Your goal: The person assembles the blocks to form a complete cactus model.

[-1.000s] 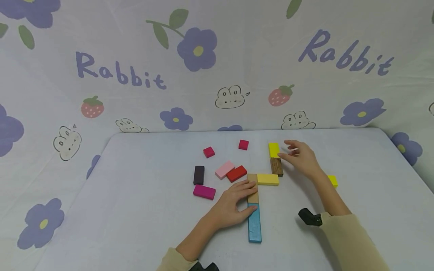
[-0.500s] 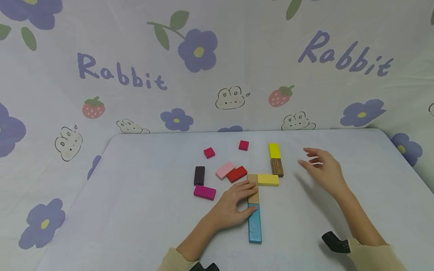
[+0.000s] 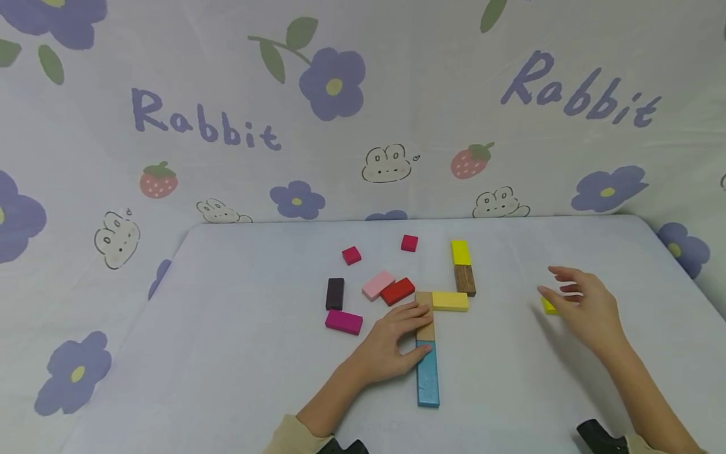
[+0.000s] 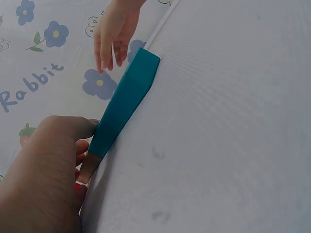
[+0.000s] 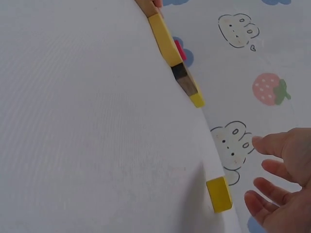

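My left hand (image 3: 392,343) rests on a line of two blocks, its fingers at the tan block (image 3: 425,328) and its thumb at the blue block (image 3: 428,381). A pale yellow block (image 3: 450,302) extends right from the tan block's far end. From its right end a brown wood-grain block (image 3: 465,280) and a bright yellow block (image 3: 460,253) run away from me. My right hand (image 3: 587,309), fingers loosely bent and holding nothing, hovers over another bright yellow block (image 3: 549,307), which it partly hides. The right wrist view shows that yellow block (image 5: 219,195) beside the fingertips.
Left of the line lie a red block (image 3: 397,291), a pink block (image 3: 378,285), a black block (image 3: 335,294) and a magenta block (image 3: 344,322). Two small red cubes, a left one (image 3: 351,255) and a right one (image 3: 409,243), sit farther back. A printed cloth hangs behind the table.
My right hand has moved away from the far bright yellow block, rightward and toward me, over the separate yellow block. The left hand and the line of blocks have stayed put.
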### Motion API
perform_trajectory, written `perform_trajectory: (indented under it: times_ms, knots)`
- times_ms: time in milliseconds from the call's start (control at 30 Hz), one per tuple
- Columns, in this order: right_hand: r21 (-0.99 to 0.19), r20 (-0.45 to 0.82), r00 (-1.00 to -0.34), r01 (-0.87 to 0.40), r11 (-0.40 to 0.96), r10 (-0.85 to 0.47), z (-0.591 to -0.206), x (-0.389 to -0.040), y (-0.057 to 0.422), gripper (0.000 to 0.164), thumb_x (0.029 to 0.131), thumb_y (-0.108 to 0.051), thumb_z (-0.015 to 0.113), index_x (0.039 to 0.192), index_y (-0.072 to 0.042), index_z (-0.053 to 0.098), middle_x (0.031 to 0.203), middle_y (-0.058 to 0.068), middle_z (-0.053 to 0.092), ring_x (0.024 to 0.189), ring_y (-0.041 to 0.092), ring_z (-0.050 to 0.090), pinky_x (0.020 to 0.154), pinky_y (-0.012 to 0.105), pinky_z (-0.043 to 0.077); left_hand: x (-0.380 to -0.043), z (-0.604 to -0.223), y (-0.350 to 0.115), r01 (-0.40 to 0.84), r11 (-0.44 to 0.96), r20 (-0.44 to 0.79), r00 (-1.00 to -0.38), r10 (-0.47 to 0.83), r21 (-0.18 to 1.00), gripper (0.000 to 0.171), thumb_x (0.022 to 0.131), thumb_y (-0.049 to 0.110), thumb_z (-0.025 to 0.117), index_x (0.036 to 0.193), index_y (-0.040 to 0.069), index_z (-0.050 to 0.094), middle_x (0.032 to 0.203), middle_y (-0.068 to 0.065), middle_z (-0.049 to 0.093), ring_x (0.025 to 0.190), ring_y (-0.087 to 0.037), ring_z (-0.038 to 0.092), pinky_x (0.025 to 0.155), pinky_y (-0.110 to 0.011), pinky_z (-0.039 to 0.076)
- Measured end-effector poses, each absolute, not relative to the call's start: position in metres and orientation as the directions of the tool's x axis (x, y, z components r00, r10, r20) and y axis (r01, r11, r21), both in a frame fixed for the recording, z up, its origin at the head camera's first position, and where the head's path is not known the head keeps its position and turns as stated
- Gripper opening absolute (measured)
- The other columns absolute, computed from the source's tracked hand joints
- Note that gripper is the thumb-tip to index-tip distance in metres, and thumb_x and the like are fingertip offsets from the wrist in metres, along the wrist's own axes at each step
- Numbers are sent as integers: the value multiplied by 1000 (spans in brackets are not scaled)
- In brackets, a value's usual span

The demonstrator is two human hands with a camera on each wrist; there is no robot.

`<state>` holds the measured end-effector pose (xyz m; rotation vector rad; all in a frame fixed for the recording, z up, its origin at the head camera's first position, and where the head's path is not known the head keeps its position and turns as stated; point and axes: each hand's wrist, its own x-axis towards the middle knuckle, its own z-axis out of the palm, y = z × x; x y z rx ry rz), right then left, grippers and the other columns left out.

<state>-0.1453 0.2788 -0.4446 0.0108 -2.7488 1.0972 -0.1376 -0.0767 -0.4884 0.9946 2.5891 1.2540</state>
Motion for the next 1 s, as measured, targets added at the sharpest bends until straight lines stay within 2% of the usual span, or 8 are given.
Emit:
perform_trajectory:
  times_ms: [67, 100, 267, 400, 667, 1000]
  knots:
    - [-674, 156, -985, -53, 737, 72, -447, -142, 284, 51, 102, -20, 70, 142, 8, 56, 131, 34, 58, 112, 49, 61, 75, 3, 37, -137, -488, -76, 513, 448, 185, -783, 594, 732, 54, 98, 20, 72, 148, 7, 61, 159, -4, 54, 155, -23, 38, 125, -40, 36]
    - [-670, 149, -986, -45, 741, 74, -448, -141, 286, 51, 102, -19, 70, 142, 9, 56, 131, 35, 58, 111, 50, 61, 77, 8, 43, -137, -488, -76, 513, 448, 185, -783, 594, 732, 54, 98, 20, 72, 148, 7, 61, 159, -5, 54, 155, -23, 38, 125, -40, 36]
    - [-629, 105, -990, 8, 778, 95, -452, -137, 295, 54, 100, -19, 74, 139, 13, 55, 125, 38, 58, 106, 52, 61, 73, 24, 49, -137, -487, -76, 511, 445, 186, -783, 593, 735, 54, 97, 20, 72, 148, 6, 61, 159, -5, 54, 155, -23, 38, 125, -41, 36]
    - [-611, 45, -992, 63, 789, 114, -456, -139, 298, 57, 98, -20, 77, 136, 16, 54, 119, 38, 58, 103, 48, 59, 72, 30, 46, -137, -488, -76, 510, 447, 185, -785, 592, 734, 54, 98, 20, 72, 148, 7, 61, 159, -4, 54, 155, -22, 38, 125, -40, 36]
    - [-602, 18, -992, 86, 794, 122, -462, -141, 295, 58, 95, -22, 80, 130, 18, 58, 113, 35, 61, 95, 40, 59, 67, 25, 45, -137, -488, -76, 517, 445, 189, -780, 596, 731, 54, 98, 20, 72, 149, 7, 61, 159, -4, 54, 155, -23, 39, 125, -41, 36]
    - [-627, 18, -993, 79, 775, 116, -460, -139, 293, 55, 97, -22, 78, 131, 16, 58, 121, 37, 60, 101, 44, 60, 65, 18, 44, -137, -488, -76, 514, 455, 181, -783, 595, 727, 54, 98, 20, 72, 149, 7, 60, 160, -4, 54, 155, -22, 38, 125, -40, 36]
